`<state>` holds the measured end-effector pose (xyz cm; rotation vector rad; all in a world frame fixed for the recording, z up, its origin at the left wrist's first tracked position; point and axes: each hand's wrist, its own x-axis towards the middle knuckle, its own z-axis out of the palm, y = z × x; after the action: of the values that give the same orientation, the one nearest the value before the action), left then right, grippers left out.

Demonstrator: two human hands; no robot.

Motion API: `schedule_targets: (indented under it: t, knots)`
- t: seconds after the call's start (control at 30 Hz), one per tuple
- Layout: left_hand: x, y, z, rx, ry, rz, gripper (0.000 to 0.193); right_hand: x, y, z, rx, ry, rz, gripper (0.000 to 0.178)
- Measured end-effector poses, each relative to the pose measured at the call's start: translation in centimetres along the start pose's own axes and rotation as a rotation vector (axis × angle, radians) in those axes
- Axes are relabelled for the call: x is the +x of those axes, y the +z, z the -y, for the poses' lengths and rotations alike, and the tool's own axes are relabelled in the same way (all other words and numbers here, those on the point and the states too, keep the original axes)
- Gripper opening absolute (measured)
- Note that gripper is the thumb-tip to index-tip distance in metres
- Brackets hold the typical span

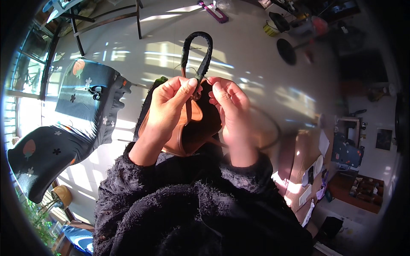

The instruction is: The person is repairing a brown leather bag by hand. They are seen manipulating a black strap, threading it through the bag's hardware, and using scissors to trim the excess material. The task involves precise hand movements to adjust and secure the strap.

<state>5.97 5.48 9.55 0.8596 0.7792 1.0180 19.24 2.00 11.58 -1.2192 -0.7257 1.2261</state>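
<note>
A brown leather bag (pixel 173 136) with a dark opening lies in my lap. Its upright handle (pixel 209 47) is wrapped in black, braided-looking material, with a few loose dark green threads near its lower ends. My left hand (pixel 166 102) is closed, thumb and fingers pinching the handle's lower right end just above the bag. Close beside it, my right hand (pixel 232 102) has its thumb and forefinger pinched at what looks like a thin dark thread coming off the wrapping. The lower part of that hand is blurred. Its other fingers curl over the bag's opening.
At left stands a seat in a dark patterned cover (pixel 83 91). A folding-legged table (pixel 106 17) is at the upper left. To the right are a brown surface with papers (pixel 305 194) and a round dark base (pixel 286 51). Sunlight streaks the pale floor (pixel 256 47).
</note>
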Motion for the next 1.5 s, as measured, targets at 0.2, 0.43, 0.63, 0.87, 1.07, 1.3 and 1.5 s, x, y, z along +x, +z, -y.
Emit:
schedule_targets:
  t: [0.2,0.43,0.63,0.87,1.07,1.3,1.5]
  knots:
    - [0.1,0.2,0.4,0.053,0.033,0.018,0.018,0.6,-1.2,-1.3,0.036,-0.054,0.007,0.011]
    - [0.3,-0.5,-3.1,0.1,0.073,0.085,0.02,0.4,-2.4,-0.3,-0.02,-0.058,-0.055,0.014]
    - [-0.6,-2.4,-8.8,0.21,0.091,0.2,0.021,-1.5,-1.3,2.2,-0.079,-0.1,0.176,0.016]
    - [-1.7,-2.7,-11.5,0.399,0.146,0.323,0.023,-3.7,-3.7,7.8,-0.294,-0.267,0.426,0.014]
    - [-1.8,-3.0,-11.5,0.278,-0.026,0.578,0.019,-2.3,-4.4,10.6,-0.604,-0.419,0.385,0.03]
    - [-1.3,-2.8,-5.9,0.282,-0.308,0.583,0.021,-0.5,-1.9,5.9,-0.55,-0.418,0.565,0.039]
    - [-1.2,-2.4,-4.6,0.402,-0.358,0.584,0.017,-0.9,-2.2,3.9,-0.438,-0.262,0.357,0.009]
